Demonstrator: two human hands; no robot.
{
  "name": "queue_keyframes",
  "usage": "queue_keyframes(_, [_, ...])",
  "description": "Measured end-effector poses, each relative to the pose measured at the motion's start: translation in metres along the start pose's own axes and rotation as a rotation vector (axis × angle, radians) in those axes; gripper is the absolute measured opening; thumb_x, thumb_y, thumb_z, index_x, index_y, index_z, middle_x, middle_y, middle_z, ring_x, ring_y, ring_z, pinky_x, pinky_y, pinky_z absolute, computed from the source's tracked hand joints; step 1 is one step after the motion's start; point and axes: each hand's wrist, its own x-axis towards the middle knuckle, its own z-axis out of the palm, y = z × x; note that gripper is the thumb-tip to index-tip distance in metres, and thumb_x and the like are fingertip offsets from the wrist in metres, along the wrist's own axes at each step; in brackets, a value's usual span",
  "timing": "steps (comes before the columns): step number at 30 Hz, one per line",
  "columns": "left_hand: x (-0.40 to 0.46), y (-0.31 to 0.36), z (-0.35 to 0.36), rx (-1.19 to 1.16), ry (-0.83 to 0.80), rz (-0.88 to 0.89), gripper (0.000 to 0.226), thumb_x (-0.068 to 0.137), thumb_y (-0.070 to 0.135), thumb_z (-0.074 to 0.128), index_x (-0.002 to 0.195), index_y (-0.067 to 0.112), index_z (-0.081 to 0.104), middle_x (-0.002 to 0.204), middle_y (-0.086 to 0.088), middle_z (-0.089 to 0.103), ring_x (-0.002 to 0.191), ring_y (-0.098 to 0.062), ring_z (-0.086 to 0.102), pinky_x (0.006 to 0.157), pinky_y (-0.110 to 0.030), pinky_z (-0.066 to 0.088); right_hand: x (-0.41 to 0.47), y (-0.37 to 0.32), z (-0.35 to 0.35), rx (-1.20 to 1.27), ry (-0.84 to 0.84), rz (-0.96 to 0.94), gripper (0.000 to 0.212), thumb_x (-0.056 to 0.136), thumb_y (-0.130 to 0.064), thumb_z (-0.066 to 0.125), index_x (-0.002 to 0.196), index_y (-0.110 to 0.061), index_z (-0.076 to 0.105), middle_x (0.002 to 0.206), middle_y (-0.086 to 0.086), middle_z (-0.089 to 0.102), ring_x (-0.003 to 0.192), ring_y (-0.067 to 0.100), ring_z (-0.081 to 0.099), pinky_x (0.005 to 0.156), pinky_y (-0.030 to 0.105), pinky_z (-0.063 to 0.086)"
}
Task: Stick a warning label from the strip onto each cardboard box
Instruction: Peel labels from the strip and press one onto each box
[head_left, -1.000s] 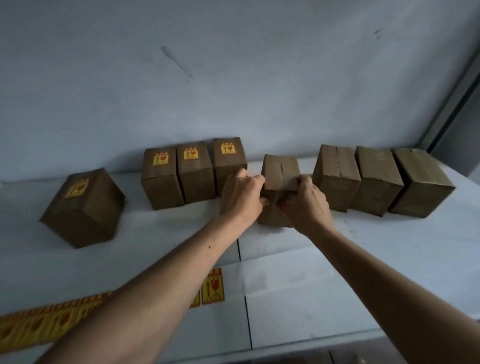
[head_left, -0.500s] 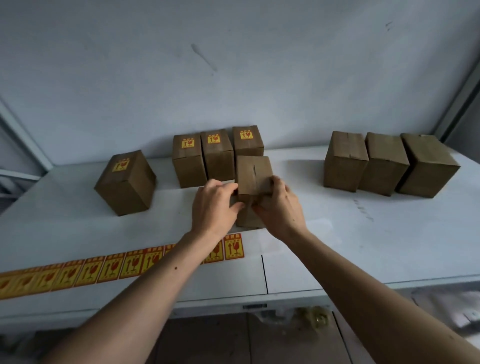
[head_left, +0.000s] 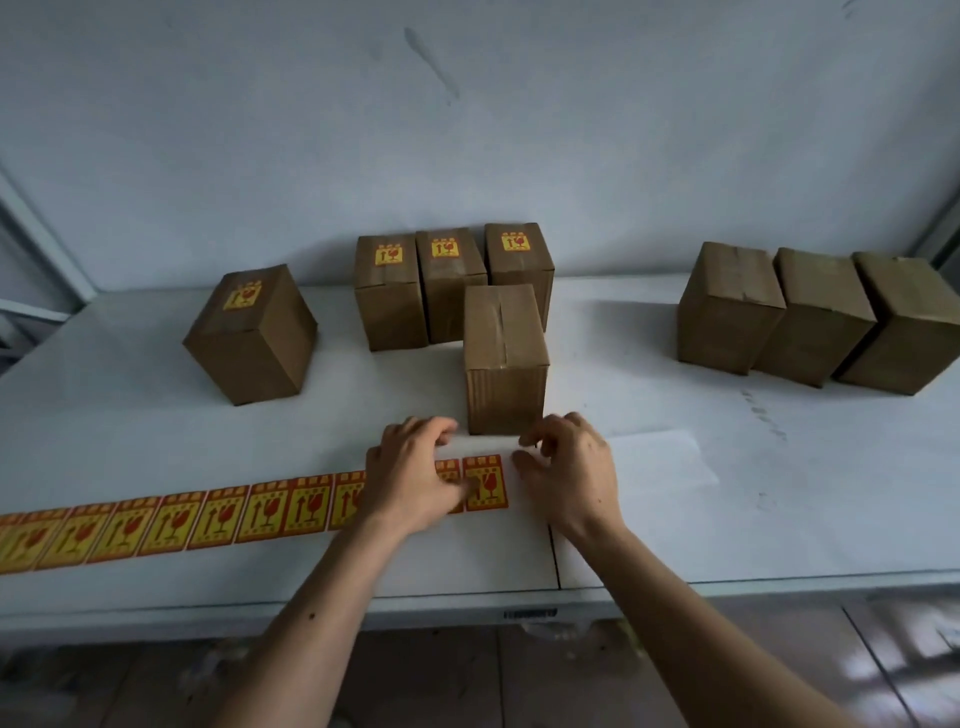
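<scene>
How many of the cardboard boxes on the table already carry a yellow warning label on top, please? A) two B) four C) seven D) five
B: the lone box at left and the three boxes in the back row show labels; the other four tops are bare.

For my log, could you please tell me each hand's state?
Left hand: open, pressing on the label strip.
Right hand: open, holding nothing.

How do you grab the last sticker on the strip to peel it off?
Pinch the end label at its free right edge, coming from the right hand side. No label sits beyond that edge, only bare backing paper. The left hand on the strip can pin it flat.
</scene>
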Motion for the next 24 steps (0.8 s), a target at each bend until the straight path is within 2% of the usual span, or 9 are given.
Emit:
queue_keyframes(2, [-0.0001, -0.0021, 0.0009, -0.043, 0.002, 0.005, 0.055, 0.072, 0.031, 0.079, 0.123, 0.026, 0.058, 0.112, 0.006, 0.057, 0.113, -0.018, 0.051, 0.097, -0.046, 0.044, -0.0029, 0.0038, 0.005, -0.047, -0.1, -0.036, 0.017, 0.082, -0.027, 0.068, 0.094, -0.018, 0.075, 0.097, 0.004, 0.065, 0.092, 0.023, 0.059, 0.079, 0.034, 0.05])
queue_keyframes(6, [0.0007, -0.0005, -0.0015, 0.015, 0.0, 0.009, 0.042, 0.074, 0.038, 0.078, 0.113, 0.028, 0.065, 0.105, 0.008, 0.058, 0.107, -0.017, 0.051, 0.094, -0.043, 0.043, -0.0015, 0.0049, 0.0087, -0.081, -0.121, -0.09, 0.023, 0.083, -0.031, 0.066, 0.101, -0.02, 0.075, 0.1, 0.004, 0.066, 0.095, 0.022, 0.056, 0.083, 0.034, 0.048])
queue_keyframes(12, [0.002, 0.0033, -0.0005, 0.061, -0.051, -0.051, 0.025, 0.077, 0.039, 0.075, 0.096, 0.033, 0.059, 0.113, 0.004, 0.052, 0.113, -0.02, 0.045, 0.098, -0.041, 0.035, -0.0025, 0.0025, 0.0103, -0.082, -0.135, -0.11, 0.024, 0.084, -0.03, 0.064, 0.106, -0.025, 0.072, 0.103, 0.001, 0.063, 0.097, 0.019, 0.053, 0.081, 0.032, 0.046])
queue_keyframes(15, [0.0034, 0.0046, -0.0019, -0.045, -0.071, -0.062, 0.017, 0.081, 0.036, 0.072, 0.086, 0.032, 0.056, 0.1, 0.011, 0.06, 0.106, -0.019, 0.054, 0.099, -0.046, 0.039, -0.0034, 0.0019, 0.0102, -0.074, -0.14, -0.123, 0.025, 0.084, -0.031, 0.065, 0.107, -0.025, 0.071, 0.105, 0.0, 0.062, 0.098, 0.017, 0.052, 0.081, 0.032, 0.047])
queue_keyframes(18, [0.0045, 0.0042, -0.0033, -0.173, -0.099, -0.079, 0.016, 0.084, 0.03, 0.07, 0.086, 0.03, 0.054, 0.09, 0.014, 0.066, 0.094, -0.014, 0.061, 0.097, -0.05, 0.042, -0.0045, 0.0012, 0.0091, -0.061, -0.125, -0.126, 0.024, 0.084, -0.029, 0.065, 0.106, -0.024, 0.072, 0.102, -0.001, 0.063, 0.095, 0.017, 0.053, 0.08, 0.034, 0.051])
queue_keyframes(22, [0.0032, 0.0059, -0.0037, -0.199, -0.061, -0.073, 0.013, 0.09, 0.027, 0.064, 0.093, 0.03, 0.052, 0.092, 0.013, 0.067, 0.094, -0.014, 0.06, 0.098, -0.049, 0.04, -0.0047, 0.0016, 0.0076, -0.031, -0.11, -0.138, 0.024, 0.084, -0.028, 0.065, 0.107, -0.021, 0.071, 0.104, -0.001, 0.066, 0.094, 0.016, 0.057, 0.079, 0.033, 0.054])
queue_keyframes(24, [0.0034, 0.0064, -0.0035, -0.232, -0.05, -0.079, 0.012, 0.092, 0.024, 0.061, 0.091, 0.031, 0.051, 0.093, 0.012, 0.068, 0.096, -0.015, 0.06, 0.099, -0.05, 0.039, -0.004, 0.0026, 0.0069, -0.016, -0.106, -0.138, 0.025, 0.084, -0.028, 0.067, 0.107, -0.02, 0.071, 0.105, 0.0, 0.067, 0.094, 0.016, 0.058, 0.079, 0.032, 0.054])
